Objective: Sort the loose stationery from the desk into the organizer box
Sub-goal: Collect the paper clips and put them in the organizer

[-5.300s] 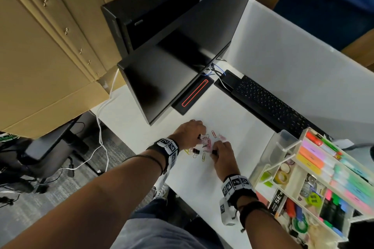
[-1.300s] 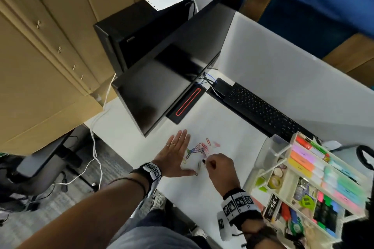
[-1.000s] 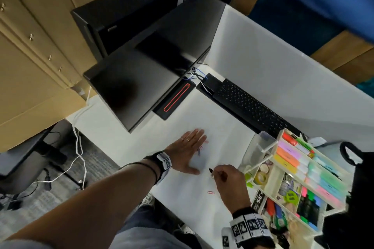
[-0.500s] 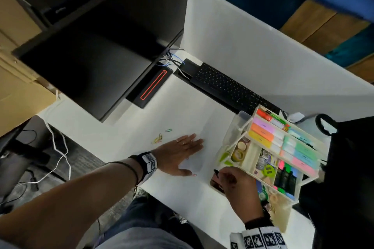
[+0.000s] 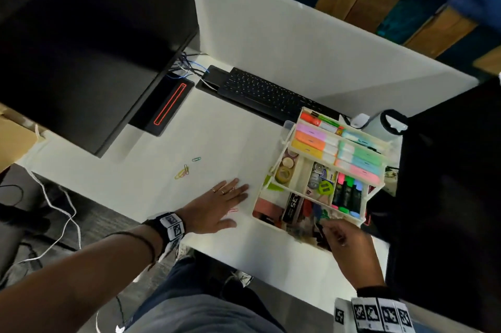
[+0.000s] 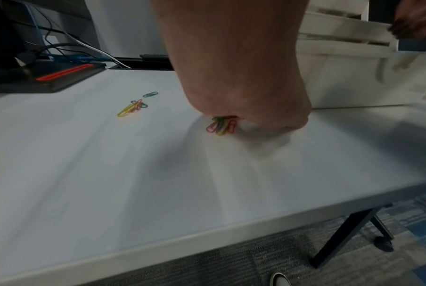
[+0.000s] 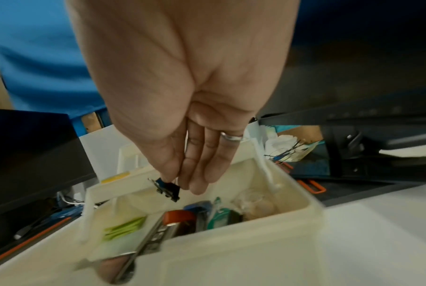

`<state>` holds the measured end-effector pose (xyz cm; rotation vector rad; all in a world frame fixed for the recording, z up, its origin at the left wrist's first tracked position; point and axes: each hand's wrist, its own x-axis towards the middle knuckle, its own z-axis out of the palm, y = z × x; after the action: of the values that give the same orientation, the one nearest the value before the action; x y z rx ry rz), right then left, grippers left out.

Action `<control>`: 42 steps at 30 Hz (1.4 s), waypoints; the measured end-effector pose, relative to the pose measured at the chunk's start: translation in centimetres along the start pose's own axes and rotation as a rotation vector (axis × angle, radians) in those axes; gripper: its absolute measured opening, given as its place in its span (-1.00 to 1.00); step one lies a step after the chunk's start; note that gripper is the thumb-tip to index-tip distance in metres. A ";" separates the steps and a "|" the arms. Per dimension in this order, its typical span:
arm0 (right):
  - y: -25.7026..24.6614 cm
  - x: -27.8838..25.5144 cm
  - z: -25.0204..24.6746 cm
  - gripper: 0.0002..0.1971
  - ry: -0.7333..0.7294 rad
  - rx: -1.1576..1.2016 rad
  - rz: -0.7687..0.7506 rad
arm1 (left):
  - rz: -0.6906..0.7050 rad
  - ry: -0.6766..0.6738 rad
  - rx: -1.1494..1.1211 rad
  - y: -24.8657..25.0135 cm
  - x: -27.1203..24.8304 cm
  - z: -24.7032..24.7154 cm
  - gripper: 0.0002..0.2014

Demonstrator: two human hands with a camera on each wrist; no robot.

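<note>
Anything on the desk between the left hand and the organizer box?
Head view: only bare white desk separates the left hand from the organizer box. The loose paper clips lie on the hand's other side.

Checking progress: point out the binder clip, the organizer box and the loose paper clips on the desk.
binder clip [image 7: 168, 188]: right wrist view, black body.
organizer box [image 7: 246, 235]: right wrist view, near wall.
loose paper clips [image 5: 183, 171]: head view, yellow cluster's middle.

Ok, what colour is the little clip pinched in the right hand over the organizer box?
Black, a binder clip held by the right hand; the right wrist view shows it best.
</note>
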<state>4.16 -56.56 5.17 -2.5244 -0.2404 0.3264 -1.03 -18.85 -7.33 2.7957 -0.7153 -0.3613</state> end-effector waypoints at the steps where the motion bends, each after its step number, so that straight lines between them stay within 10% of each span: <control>1: 0.9 -0.2 -0.2 -0.87 -0.004 -0.036 0.015 | -0.013 -0.003 -0.010 0.2 0.1 0.0 -0.21; 19: -0.6 1.4 -0.3 -0.87 -0.139 -0.078 0.005 | -0.125 0.208 -0.339 -0.3 1.3 -0.6 -0.40; 23: -7.1 2.7 1.4 -0.92 -0.180 -0.007 -0.158 | -0.350 0.334 -0.316 -4.0 -0.8 -1.8 -0.29; 28: -15.2 4.3 7.9 -0.95 -0.403 0.129 -0.277 | -0.704 0.009 -0.347 -8.4 -4.5 -2.0 0.14; 35: -18.5 5.9 17.5 -0.31 -0.477 -0.120 0.141 | -0.420 -0.071 -0.308 -5.3 -4.8 -2.2 0.02; 42: -18.2 6.9 19.2 -0.08 -0.575 -0.267 0.230 | -0.137 0.050 -0.218 -4.4 -5.3 -0.6 0.07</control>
<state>3.51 -29.95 -1.16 -2.6635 -0.2217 1.1843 -3.36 -12.34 -7.04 2.6424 -0.4449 -0.3686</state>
